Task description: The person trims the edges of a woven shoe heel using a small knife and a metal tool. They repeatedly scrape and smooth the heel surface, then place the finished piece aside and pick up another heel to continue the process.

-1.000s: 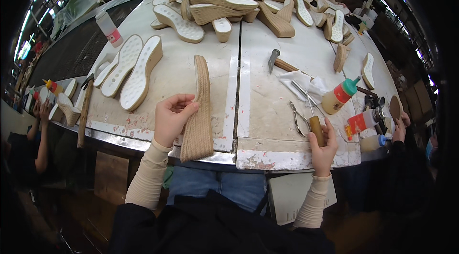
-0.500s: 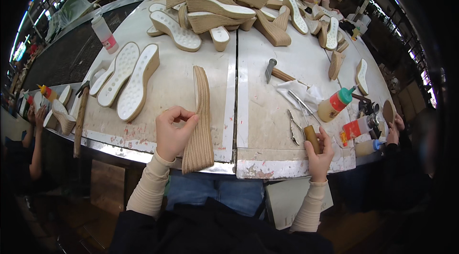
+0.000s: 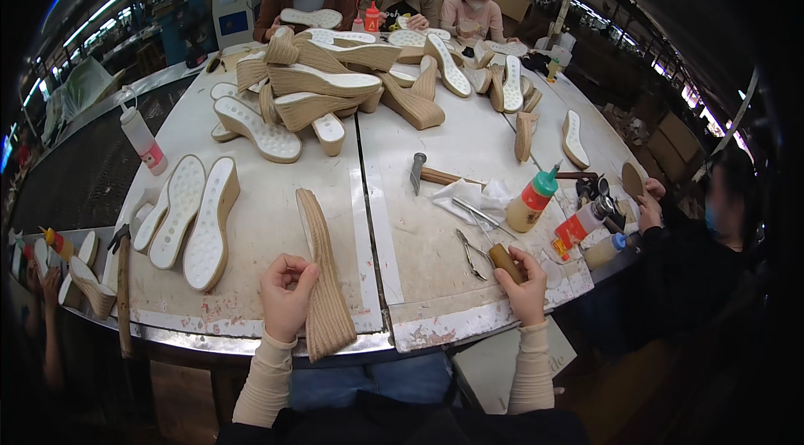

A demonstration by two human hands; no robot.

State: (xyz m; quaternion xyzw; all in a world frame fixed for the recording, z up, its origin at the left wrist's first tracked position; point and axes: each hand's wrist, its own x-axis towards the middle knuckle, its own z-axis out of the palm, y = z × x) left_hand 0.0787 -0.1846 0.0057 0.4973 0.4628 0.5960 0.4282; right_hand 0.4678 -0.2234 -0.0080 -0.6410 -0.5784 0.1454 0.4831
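Observation:
A wedge shoe sole (image 3: 322, 286) with rope-textured sides stands on edge near the table's front rim. My left hand (image 3: 286, 294) is closed at its left side, thumb and forefinger pinched against the edge; whether a smaller item is between them is hidden. My right hand (image 3: 525, 288) grips a tool with a brown wooden handle (image 3: 506, 263), whose thin metal shaft points away from me. Just left of that handle lie metal nippers (image 3: 474, 255). Beyond it are a slim metal rod (image 3: 475, 212) and a crumpled white cloth (image 3: 456, 195).
Several white-topped wedge soles (image 3: 209, 236) lie at left beside a hammer (image 3: 123, 290). A heap of soles (image 3: 322, 81) covers the far middle. Another hammer (image 3: 435, 175), a green-capped bottle (image 3: 532, 200) and a red-labelled bottle (image 3: 578, 227) stand or lie at right. Co-workers sit around the table.
The view has tilted up and turned right, bringing more of the far co-workers into sight. Both hands keep nearly the same hold, on the sole and the wooden-handled tool.

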